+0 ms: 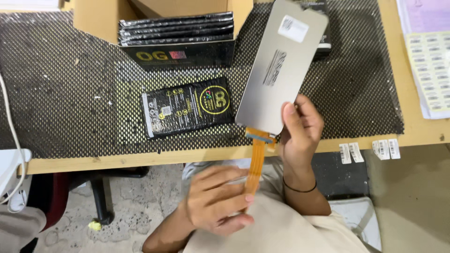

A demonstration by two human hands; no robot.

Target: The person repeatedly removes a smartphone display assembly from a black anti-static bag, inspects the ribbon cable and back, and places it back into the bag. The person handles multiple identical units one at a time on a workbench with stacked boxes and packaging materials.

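Both hands work just above the near edge of the wooden table [140,159], in front of the person's lap. Right hand [300,133] is closed on the lower corner of a flat grey display panel [281,65], thumb lying up its back face and the other fingers hidden behind, so the panel stands tilted over the desk with its back towards the camera. Left hand [218,199] pinches the free end of the orange flex ribbon [255,166] between thumb and fingertips, drawing it down from the panel's lower edge; the rest of its fingers are curled loosely.

I judge the panel light, thin and rigid but easily cracked, with a smooth back that could slip, so a hold at the edges or a corner suits it better than pressure on the face. The ribbon looks soft and pliable and likely to crease or tear where it joins the panel, so it wants a gentle pinch near its end with no sharp fold.

Beyond the hands, a black sealed pouch [187,107] lies flat on the black mesh mat [61,93]. Behind it, an open cardboard box [187,51] holds a stack of similar pouches. White label sheets [429,56] lie at the table's right side, and small barcode stickers [370,151] cling to its front edge
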